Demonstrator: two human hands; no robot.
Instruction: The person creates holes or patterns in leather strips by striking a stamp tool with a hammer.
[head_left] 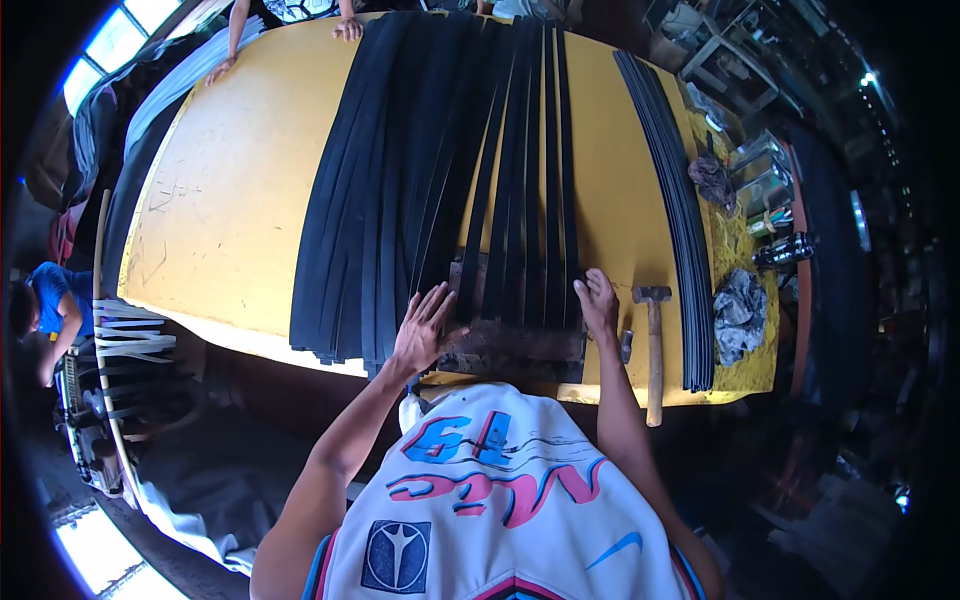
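At the near edge of the yellow table (230,220), the left hand (425,330) is lying palm down, fingers extended and slightly parted, pressing near the lower ends of the black strips (530,180) and the left side of a dark plate (515,350). The right hand (598,300) is hovering or resting just beside the rightmost strip, its fingers loosely curled; whether they are gripping the strip's edge, one cannot tell. Several strips are running separately across the table between the hands, while a dense bundle (365,200) is lying to their left. A hammer (655,350) is lying right of the right hand, and another stack of strips (665,200) is stretching beyond it.
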